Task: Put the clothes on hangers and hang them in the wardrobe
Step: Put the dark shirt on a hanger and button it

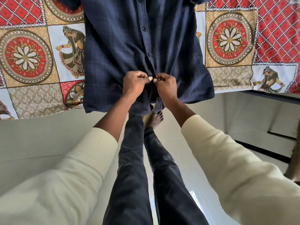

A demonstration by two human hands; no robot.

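Both hands, left [135, 82] and right [165, 83], pinch the shirt [138, 46] placket at a low button. Risk: hem overhangs the bed [26, 62] edge, so a tug could slide it off.

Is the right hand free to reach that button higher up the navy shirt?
Probably not at once: the right hand is pinching the navy shirt front by the left hand. The button itself lies uncovered.

Shirt collar: the navy shirt [142, 46] is cut off by the top edge.
Placket: hidden under both hands' curled fingers [146, 78].
Left foot: hidden behind the shirt hem.
Bedspread [230, 38]: runs past three edges.
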